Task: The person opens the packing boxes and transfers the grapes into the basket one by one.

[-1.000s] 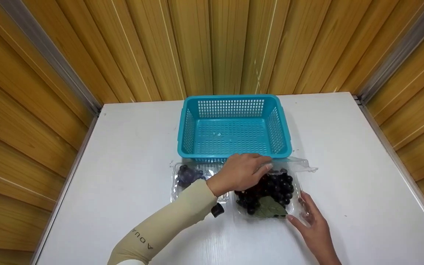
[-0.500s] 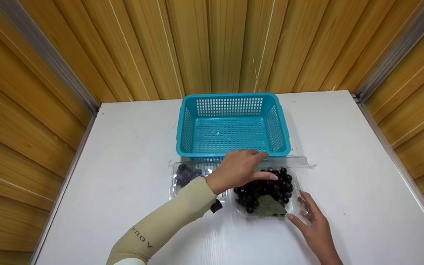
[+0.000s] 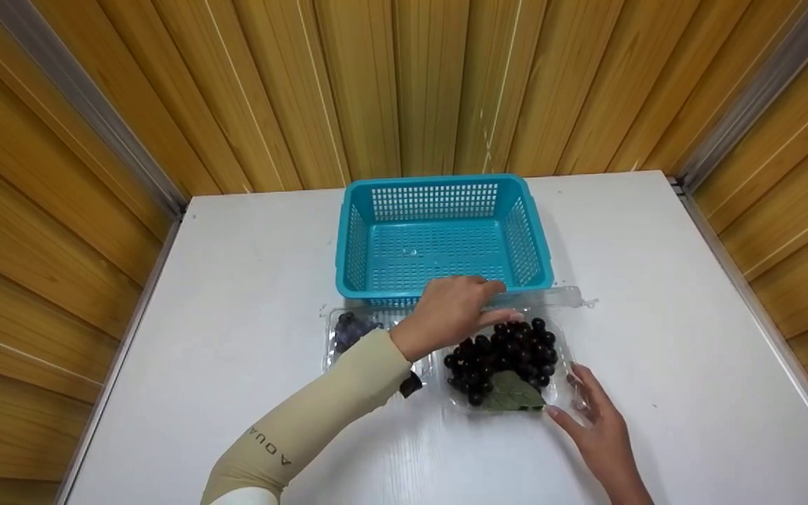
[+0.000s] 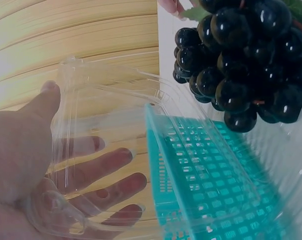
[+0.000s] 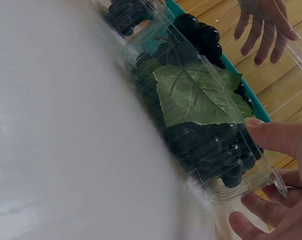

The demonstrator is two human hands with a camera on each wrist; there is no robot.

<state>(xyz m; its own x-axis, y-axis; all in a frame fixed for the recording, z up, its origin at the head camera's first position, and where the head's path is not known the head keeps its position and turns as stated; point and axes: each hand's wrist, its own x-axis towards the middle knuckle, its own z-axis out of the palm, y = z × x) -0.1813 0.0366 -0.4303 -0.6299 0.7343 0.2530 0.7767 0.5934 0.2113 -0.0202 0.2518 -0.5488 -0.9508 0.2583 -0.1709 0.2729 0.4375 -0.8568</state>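
A clear plastic clamshell container (image 5: pixel 218 196) holds a bunch of glossy black grapes (image 3: pixel 516 351) and a green leaf (image 5: pixel 193 95). Its clear lid (image 3: pixel 551 298) is swung up and back toward the basket. My left hand (image 3: pixel 452 308) is at the lid, fingers straight and spread; in the left wrist view those fingers show through the lid (image 4: pixel 118 112), the thumb at its edge. My right hand (image 3: pixel 602 428) holds the container's near right corner, thumb on the rim and fingers around the side.
Behind the container stands a turquoise perforated basket (image 3: pixel 543 259), its front rim close to the lid. A second clear container (image 3: pixel 332 351) with dark grapes (image 3: pixel 353 328) lies to the left, partly hidden by my left sleeve (image 3: pixel 320 400). Wood-patterned walls (image 3: pixel 428 91) enclose the white table (image 3: pixel 250 280).
The lid has tipped farther back toward the basket, and my left hand has moved slightly away from me with it. More grapes show now. My right hand stays at the container's corner.
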